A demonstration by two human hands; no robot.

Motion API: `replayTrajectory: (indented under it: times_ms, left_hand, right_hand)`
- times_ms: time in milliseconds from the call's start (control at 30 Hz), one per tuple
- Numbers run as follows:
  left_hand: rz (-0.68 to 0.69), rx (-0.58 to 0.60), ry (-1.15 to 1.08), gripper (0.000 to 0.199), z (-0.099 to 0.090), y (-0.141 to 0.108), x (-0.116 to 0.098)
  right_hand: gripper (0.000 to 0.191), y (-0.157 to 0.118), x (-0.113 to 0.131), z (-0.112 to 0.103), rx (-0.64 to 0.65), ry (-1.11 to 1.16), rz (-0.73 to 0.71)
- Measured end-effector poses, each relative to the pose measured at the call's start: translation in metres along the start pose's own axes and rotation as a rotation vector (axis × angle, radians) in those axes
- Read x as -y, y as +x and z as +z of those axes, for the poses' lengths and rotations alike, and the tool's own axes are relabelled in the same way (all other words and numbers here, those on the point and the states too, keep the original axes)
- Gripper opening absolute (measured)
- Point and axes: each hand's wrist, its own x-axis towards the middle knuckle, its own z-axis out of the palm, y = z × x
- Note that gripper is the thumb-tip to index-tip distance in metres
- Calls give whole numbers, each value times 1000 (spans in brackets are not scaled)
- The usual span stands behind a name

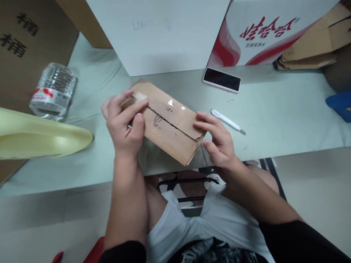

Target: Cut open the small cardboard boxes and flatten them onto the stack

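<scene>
A small brown cardboard box (pixel 171 122) lies tilted above the green-covered table, a dark seam running along its top and shiny tape near its upper left end. My left hand (pixel 124 126) grips that left end, thumb and fingers pressed round the corner. At the opposite end, the fingertips of my right hand (pixel 216 140) rest on the box's right edge, with the fingers apart and the thumb off to the side. To the right of the box, a white utility knife (pixel 227 121) with a grey tip lies on the cloth.
A phone (pixel 222 79) lies behind the knife. Large white cartons (pixel 167 36) stand along the back. On the left are a clear water bottle (pixel 54 91) and a yellow object (pixel 44 135); folded cardboard (pixel 315 44) and a blue item (pixel 340 106) are at right.
</scene>
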Motion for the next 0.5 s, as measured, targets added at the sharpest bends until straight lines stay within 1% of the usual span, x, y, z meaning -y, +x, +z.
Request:
replayTrajectory:
  times_ms: [67, 133, 167, 200, 233, 267, 300, 333, 433, 467, 500]
  left_hand:
    - [-18, -17, 1, 26, -1, 0, 3]
    - [-40, -68, -28, 28, -2, 1, 9]
    - [-54, -108, -53, 30, -3, 1, 13]
    - [-70, -152, -83, 33, -4, 2, 16]
    - [-87, -200, -115, 35, -5, 2, 19]
    - [-107, -245, -145, 37, -6, 3, 21]
    - [-134, -286, -169, 37, -7, 5, 23]
    - [-177, -314, -194, 37, -7, 6, 23]
    - [-346, -354, -281, 35, -6, 7, 21]
    - [-434, -332, -322, 40, -5, 6, 21]
    - [-539, -275, -368, 50, -2, 5, 20]
  right_hand:
    - [50, -2, -6, 1, -57, 61, 137]
    - [55, -4, -15, 2, -79, 123, 345]
    - [57, -5, -19, 3, -48, 149, 457]
    - [60, -6, -23, 3, 12, 179, 556]
    - [64, -6, -26, 2, 88, 223, 625]
    - [67, -7, -28, 2, 160, 279, 656]
    - [70, -7, -29, 1, 211, 337, 642]
    - [72, -7, -28, 1, 224, 389, 582]
    - [76, -5, -23, -2, 128, 428, 277]
    - [75, -4, -20, -3, 101, 402, 185]
    - [72, -3, -17, -4, 91, 362, 109]
